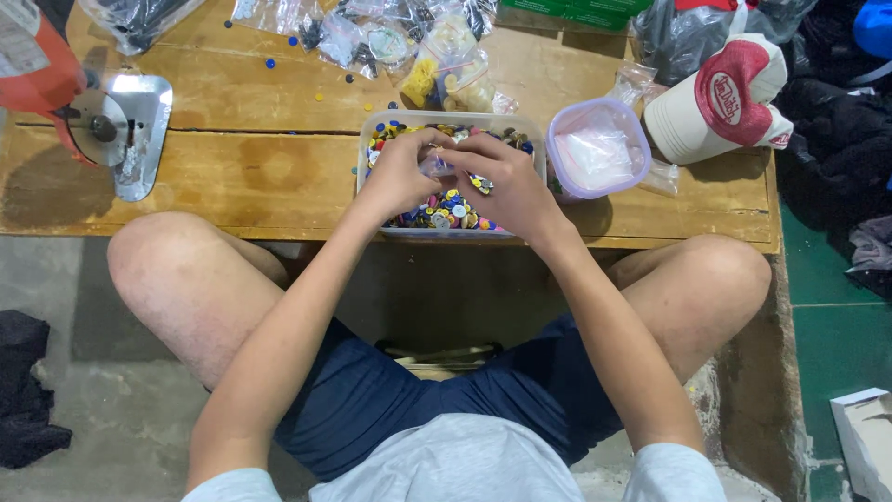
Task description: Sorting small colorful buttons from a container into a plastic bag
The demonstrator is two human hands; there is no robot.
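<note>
Right now your two hands meet over the clear plastic tub (pixel 372 125) of mixed coloured buttons (pixel 444 212), which sits at the near edge of the wooden table (pixel 242 167), straight ahead between your knees. Your left hand (pixel 400 172) and right hand (pixel 506 186) have their fingertips drawn together around a small clear packet (pixel 437 165); the fingers are curled and pinching, not spread, though whether a button is caught inside the pinch is too small to tell. By the look of it you are at the sorting-and-bagging step, with most of the tub yet to go through.

Just right of the tub stands a smaller round-cornered container (pixel 597 149) with a purple rim. A white and red cap (pixel 725 98) lies further right, a heap of small clear bags (pixel 390 37) at the far side, and a cutting machine with a round blade (pixel 98 125) at the far left. The next move calls for a fine grip: keep the packet's mouth open with one hand and pick single buttons with the other.
</note>
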